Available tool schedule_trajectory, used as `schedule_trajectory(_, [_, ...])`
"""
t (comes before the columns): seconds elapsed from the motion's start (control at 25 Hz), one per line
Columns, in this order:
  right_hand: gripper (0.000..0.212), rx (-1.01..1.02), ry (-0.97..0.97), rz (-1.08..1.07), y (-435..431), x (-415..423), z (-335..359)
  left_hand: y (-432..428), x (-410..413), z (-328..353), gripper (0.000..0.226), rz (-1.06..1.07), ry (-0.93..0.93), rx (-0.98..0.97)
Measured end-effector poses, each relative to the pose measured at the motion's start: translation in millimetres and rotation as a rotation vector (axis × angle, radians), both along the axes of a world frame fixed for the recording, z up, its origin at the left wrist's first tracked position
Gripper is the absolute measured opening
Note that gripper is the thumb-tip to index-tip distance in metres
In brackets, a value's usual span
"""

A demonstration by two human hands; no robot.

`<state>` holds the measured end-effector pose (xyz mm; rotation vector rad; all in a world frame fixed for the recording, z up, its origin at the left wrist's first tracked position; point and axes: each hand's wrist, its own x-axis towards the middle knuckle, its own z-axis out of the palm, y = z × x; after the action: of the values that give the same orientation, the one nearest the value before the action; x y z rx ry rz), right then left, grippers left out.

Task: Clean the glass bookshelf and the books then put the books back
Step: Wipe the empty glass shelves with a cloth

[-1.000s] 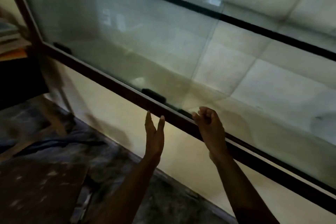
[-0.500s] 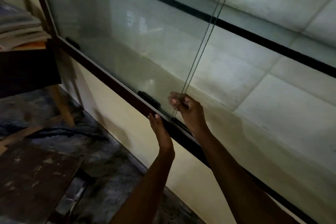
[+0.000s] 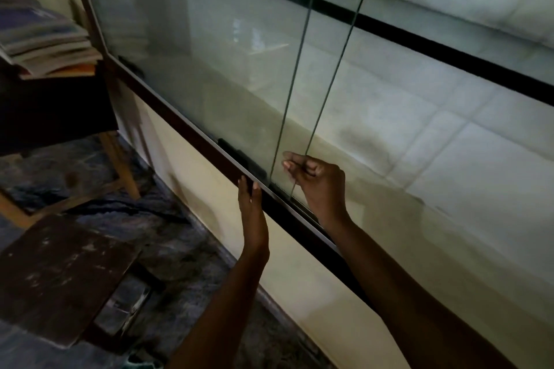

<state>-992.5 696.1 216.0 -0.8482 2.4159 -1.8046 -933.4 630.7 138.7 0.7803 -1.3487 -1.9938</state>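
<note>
Right hand [image 3: 319, 186] fingers curl round the glass pane [image 3: 316, 69] edge. Just left, left hand [image 3: 253, 210] fingers lie straight against the bookshelf frame [image 3: 195, 136]. Books [image 3: 45, 45] sit far left.

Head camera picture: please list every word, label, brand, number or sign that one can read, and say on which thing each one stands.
None can be read here.
Stack of books: a purple cover bears pale marks, too blurred to read.
Glass panes and dark frame: no label, brand or number shows.
</note>
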Motion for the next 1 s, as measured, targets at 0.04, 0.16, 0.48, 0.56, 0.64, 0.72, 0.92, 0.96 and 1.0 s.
schedule_trajectory(0.04, [0.025,-0.001,0.019,-0.002,7,3,1,2,9,4,0.051,-0.003,-0.008,-0.165])
schedule_trajectory(0.16, [0.023,-0.004,0.02,-0.011,37,10,3,-1,30,16,0.06,-0.064,0.077,-0.797])
schedule_trajectory(0.48, [0.019,-0.085,-0.109,-0.14,138,43,6,-19,-7,89,0.07,-0.25,0.359,-2.153])
schedule_trajectory(0.56, [0.018,-0.05,-0.108,-0.194,166,53,9,-4,-19,96,0.074,-0.245,0.47,-2.287])
schedule_trajectory(0.64, [0.017,-0.037,-0.12,-0.236,188,62,10,15,-24,94,0.077,-0.236,0.533,-2.347])
schedule_trajectory(0.72, [0.015,-0.068,-0.126,-0.305,206,71,9,38,-24,90,0.079,-0.235,0.569,-2.359])
schedule_trajectory(0.92, [0.014,-0.083,-0.178,-0.447,244,94,15,86,-20,93,0.093,-0.232,0.605,-2.388])
schedule_trajectory(0.96, [0.014,-0.086,-0.192,-0.467,253,97,16,96,-18,93,0.096,-0.243,0.616,-2.385])
schedule_trajectory(1.0, [0.014,-0.088,-0.202,-0.506,260,100,16,107,-16,93,0.097,-0.256,0.632,-2.373])
